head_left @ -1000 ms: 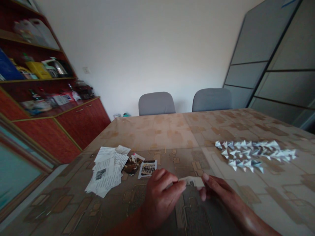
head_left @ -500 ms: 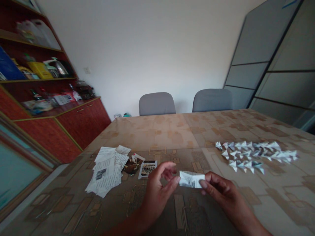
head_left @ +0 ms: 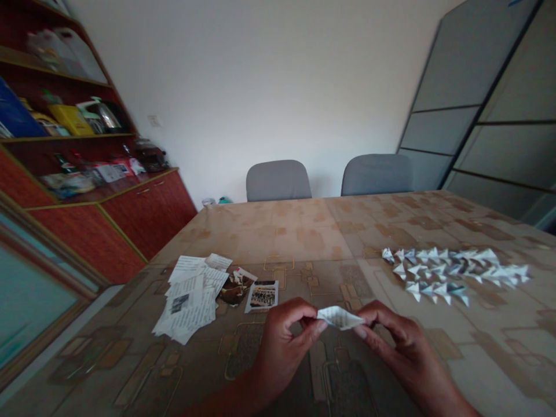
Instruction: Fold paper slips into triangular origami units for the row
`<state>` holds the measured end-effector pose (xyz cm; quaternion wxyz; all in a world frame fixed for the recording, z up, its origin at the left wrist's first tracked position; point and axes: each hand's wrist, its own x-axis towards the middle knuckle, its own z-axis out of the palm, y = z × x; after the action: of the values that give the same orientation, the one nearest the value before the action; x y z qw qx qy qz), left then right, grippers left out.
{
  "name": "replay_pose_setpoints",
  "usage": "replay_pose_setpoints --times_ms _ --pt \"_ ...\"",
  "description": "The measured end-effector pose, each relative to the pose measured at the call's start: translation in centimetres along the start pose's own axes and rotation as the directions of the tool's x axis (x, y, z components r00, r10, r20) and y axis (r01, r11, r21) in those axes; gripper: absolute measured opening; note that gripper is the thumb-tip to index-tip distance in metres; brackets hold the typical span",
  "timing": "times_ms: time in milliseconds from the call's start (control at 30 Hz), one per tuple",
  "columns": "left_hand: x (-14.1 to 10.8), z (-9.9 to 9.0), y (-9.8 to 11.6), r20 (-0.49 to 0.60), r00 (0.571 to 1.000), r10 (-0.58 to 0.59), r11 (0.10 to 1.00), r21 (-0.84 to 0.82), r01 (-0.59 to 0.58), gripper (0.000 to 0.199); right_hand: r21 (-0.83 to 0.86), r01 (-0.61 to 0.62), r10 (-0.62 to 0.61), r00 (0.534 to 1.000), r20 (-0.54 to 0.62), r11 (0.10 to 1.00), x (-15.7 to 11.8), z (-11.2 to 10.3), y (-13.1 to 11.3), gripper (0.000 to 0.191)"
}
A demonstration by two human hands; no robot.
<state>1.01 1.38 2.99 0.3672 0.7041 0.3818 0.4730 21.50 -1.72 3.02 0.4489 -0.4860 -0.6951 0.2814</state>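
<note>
Here we are over the brown patterned tablecloth (head_left: 286, 231), and the action is right at the near edge: a small white slip of printed paper (head_left: 340, 318), folded and spread into a narrow almond shape, hangs in the air between two bare hands. The left hand (head_left: 284, 333) pinches one end between thumb and fingers, the right hand (head_left: 397, 339) pinches the other, so both grips are closed on the same slip.

And the score so far? Plenty looks done: off to the right stand three rows of small, pointed, white-and-grey folded paper pieces (head_left: 456, 270), packed too close to count, the nearest row clearly the shortest. The slip in hand looks partway along: creased and opened, yet without the spiky form of those pieces. On the left, a loose pile of flat, white printed sheets (head_left: 189, 307) lies unfolded, and next to it a dark brown pictured scrap (head_left: 235, 288) and a pale-bordered paper with a black-and-white picture (head_left: 263, 295). So, by my reading, a fair stock is left.

Now the line of it! The slip's long axis runs sideways across the person, near level, dipping a touch to the right. One tip points left, one right, each at the fingertips, the hollow between showing faint print.
</note>
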Motion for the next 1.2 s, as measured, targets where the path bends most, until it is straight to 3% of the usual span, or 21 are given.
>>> replay_pose_setpoints --times_ms 133,467,900,1133,1200 --pt "-0.2 0.0 0.0 -0.003 0.998 0.059 0.998 0.034 -0.059 0.013 -0.044 0.099 -0.099 0.995 0.002 0.994 -0.1 -0.2 -0.2 0.013" --pt "-0.3 0.1 0.3 0.011 0.997 0.073 0.996 0.058 -0.073 0.011 -0.082 0.195 -0.193 0.981 0.029 0.977 0.1 -0.4 -0.8 0.010" --pt "-1.3 1.7 0.4 0.032 0.999 -0.041 0.999 0.001 0.041 0.013 -0.102 0.159 -0.151 0.985 0.082 0.982 -0.4 0.8 -1.4 0.012" --pt "-1.9 1.8 0.8 0.075 0.995 -0.065 0.997 -0.029 0.068 0.010 -0.126 0.115 -0.117 0.993 -0.008 0.985 -0.1 1.2 -1.4 0.017" --pt "-2.0 1.8 1.0 0.090 0.994 -0.068 0.997 -0.017 0.069 0.019 -0.133 0.090 -0.096 0.995 -0.037 0.987 -0.2 1.3 -1.3 0.016"
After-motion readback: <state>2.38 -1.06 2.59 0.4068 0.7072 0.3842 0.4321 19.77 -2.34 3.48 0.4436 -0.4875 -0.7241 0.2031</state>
